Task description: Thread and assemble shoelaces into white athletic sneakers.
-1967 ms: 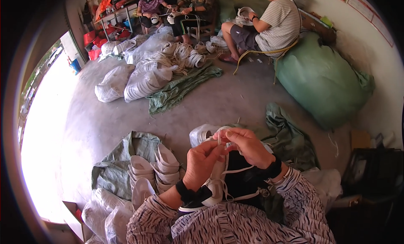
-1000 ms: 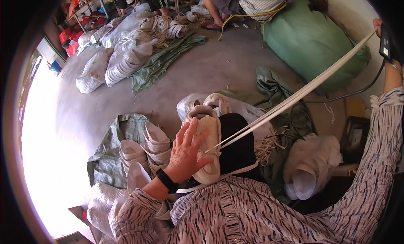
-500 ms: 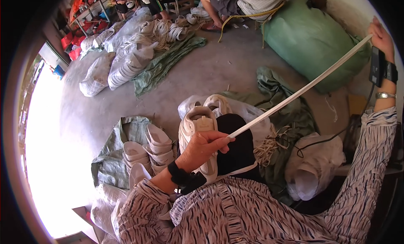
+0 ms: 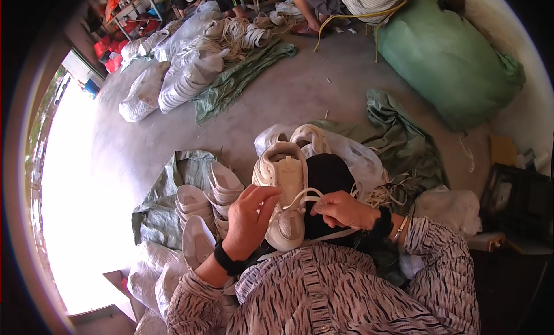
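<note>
A cream-coloured sneaker (image 4: 287, 176) rests in front of me on my dark-covered lap, its toe toward me. My right hand (image 4: 348, 210), on the shoe's right, pinches a pale flat shoelace (image 4: 310, 192). This lace loops up from the front of the shoe's opening to my fingertips. On the shoe's left, my left hand (image 4: 249, 218) curls with thumb and fingertips close together over the shoe's side. Whatever lies between those fingertips is too small to make out. Dark bands circle both wrists.
Stacked pale shoe parts (image 4: 210, 199) stand at left on a green woven sheet (image 4: 154, 216). Beyond the sneaker lie more shoes in clear plastic (image 4: 311, 140) and a bundle of laces (image 4: 388, 192). A large green sack (image 4: 447, 61) stands far right; people sit at the back.
My right hand has come down from the upper right to beside the shoe; the stretched lace is now a short loop. My left hand has moved back to the shoe's left side.
</note>
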`<state>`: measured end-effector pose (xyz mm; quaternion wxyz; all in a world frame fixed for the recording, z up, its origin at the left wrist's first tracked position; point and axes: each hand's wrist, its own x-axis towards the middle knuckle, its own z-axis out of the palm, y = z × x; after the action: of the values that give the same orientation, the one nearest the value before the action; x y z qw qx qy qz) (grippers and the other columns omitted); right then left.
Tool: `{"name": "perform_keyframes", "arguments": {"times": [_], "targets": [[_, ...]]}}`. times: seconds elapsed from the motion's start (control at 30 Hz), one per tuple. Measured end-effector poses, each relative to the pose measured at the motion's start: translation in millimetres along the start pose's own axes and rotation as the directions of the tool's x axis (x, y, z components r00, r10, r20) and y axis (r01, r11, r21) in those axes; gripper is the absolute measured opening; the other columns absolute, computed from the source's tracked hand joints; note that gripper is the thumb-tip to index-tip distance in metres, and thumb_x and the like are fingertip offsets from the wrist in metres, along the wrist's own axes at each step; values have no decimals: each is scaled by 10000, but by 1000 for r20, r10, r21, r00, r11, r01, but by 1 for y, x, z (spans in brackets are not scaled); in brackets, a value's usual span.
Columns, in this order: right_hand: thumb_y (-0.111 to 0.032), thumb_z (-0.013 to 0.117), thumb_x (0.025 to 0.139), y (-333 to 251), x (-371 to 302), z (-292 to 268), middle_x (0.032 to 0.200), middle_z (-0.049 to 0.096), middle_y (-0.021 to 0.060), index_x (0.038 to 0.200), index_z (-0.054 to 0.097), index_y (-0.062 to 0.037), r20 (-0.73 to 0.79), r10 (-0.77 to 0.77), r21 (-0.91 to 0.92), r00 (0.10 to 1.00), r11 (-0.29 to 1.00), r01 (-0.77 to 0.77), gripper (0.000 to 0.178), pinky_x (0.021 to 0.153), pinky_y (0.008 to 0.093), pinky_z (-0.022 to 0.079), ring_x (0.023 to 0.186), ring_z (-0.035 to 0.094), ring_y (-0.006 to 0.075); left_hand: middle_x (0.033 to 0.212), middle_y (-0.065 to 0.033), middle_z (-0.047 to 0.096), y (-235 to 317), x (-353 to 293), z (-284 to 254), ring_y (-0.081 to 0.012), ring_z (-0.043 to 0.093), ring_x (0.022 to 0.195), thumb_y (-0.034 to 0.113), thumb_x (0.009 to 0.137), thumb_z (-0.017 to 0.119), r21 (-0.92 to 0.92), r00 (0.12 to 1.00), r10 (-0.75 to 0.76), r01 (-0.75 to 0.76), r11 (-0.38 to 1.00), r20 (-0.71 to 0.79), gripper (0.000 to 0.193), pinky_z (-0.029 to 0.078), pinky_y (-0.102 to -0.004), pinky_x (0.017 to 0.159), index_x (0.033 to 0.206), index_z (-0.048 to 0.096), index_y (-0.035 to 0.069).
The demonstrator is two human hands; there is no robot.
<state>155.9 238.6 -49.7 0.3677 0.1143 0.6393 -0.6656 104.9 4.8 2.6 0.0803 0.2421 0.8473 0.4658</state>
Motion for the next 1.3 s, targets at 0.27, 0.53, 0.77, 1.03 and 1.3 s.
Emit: {"name": "perform_keyframes", "arguments": {"times": [0.27, 0.53, 0.77, 1.03, 1.3], "targets": [[-271, 603, 880, -21, 14, 24, 529, 499, -16, 821, 598, -32, -73, 34, -84, 997, 996, -40, 246, 355, 208, 237, 402, 371, 37, 699, -71, 578, -21, -41, 14, -129, 587, 627, 49, 834, 603, -124, 968, -236, 224, 967, -90, 198, 480, -240, 614, 1028, 564, 43], [-168, 590, 871, -7, 1, -2, 574, 523, 11, 830, 577, -18, 153, 227, 250, 962, 933, -260, 155, 352, 183, 290, 411, 413, 44, 796, -98, 566, -27, -36, -1, -218, 601, 661, 52, 833, 571, 111, 994, 59, -69, 991, 97, 132, 490, -309, 627, 931, 659, 37], [-154, 568, 893, 3, -16, -13, 534, 502, 4, 842, 561, -23, 246, 257, 372, 935, 865, -336, 141, 327, 181, 264, 386, 390, 38, 691, -98, 552, -13, -26, 3, -215, 557, 617, 129, 764, 680, 151, 984, -109, 87, 985, 138, 120, 448, -303, 564, 789, 659, 13], [-161, 573, 892, 9, -16, -11, 540, 513, 13, 831, 565, -22, 179, 145, 319, 973, 927, -197, 152, 347, 190, 262, 390, 399, 50, 792, -49, 571, 6, -18, 10, -245, 551, 775, 133, 695, 711, 398, 988, 145, -154, 904, 52, 98, 453, -369, 695, 731, 635, 82], [-186, 586, 882, 10, -19, -3, 559, 519, -3, 838, 596, -29, 232, 39, 222, 972, 971, -92, 164, 407, 193, 302, 441, 427, 42, 758, -22, 566, -1, -9, 38, -229, 543, 790, 61, 686, 630, 415, 950, 243, -305, 858, 196, 247, 388, -368, 779, 920, 589, 127]]}}
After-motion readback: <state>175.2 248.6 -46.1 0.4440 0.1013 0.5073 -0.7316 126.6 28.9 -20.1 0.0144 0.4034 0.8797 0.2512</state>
